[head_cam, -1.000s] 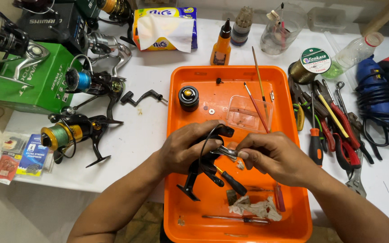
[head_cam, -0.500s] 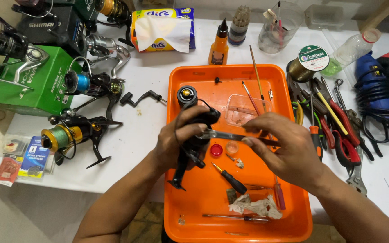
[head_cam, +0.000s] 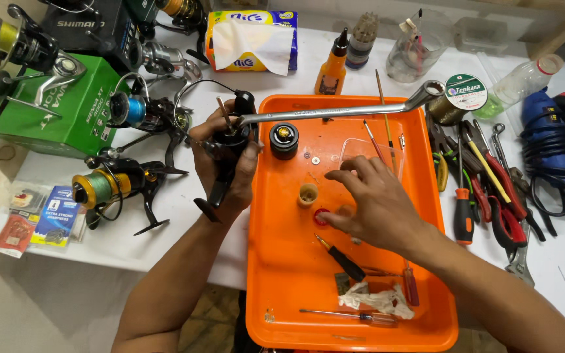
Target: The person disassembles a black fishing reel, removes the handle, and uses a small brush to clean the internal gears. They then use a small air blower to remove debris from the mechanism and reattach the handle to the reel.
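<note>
We see a glossy orange plastic tray (head_cam: 282,287) near the bench's front edge, a bright polished metal wrench (head_cam: 335,111) across its far rim, a matt black reel body (head_cam: 227,160), seemingly plastic, and a crumpled cloth rag (head_cam: 374,301).

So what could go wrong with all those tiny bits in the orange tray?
1. The tiny washers lie loose on the orange tray; the right hand reaching over them could knock or lose one.
2. The long wrench sticks out from the black reel in the left hand and might slip off.
3. The wrench's far end hangs near the line spool and could bump it.
</note>
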